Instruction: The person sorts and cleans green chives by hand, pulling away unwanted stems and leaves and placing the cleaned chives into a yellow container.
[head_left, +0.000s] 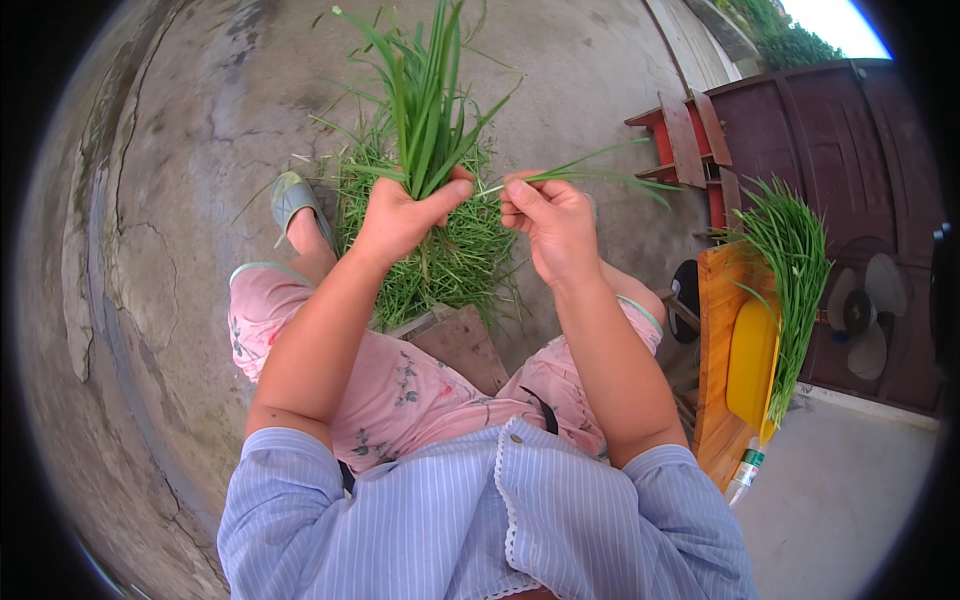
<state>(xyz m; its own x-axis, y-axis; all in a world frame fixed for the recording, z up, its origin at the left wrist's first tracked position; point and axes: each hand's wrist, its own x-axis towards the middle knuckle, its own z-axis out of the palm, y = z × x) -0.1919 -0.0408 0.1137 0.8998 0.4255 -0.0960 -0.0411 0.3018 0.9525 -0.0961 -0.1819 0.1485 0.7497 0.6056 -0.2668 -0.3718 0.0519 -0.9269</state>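
My left hand (409, 214) grips a bunch of long flat green leaves (431, 112), which look like garlic chives, with the leaves fanning up and away from me. To its right, my right hand (551, 225) pinches a few thin stalks (600, 171) between thumb and fingers. Their pale ends point towards the left hand and their green tips spread to the right. Under both hands, a loose heap of cut green leaves and stems (442, 277) covers the concrete between my feet. The lower part of the gripped bunch is hidden by my left hand.
A wooden table (716, 330) at the right bears a yellow plastic basin (750, 364) with a large bundle of chives (802, 277) across it. A plastic bottle (746, 469) lies beside the basin. Behind stand red-brown wooden stools (682, 142), a fan (862, 311) and a dark metal door (795, 135).
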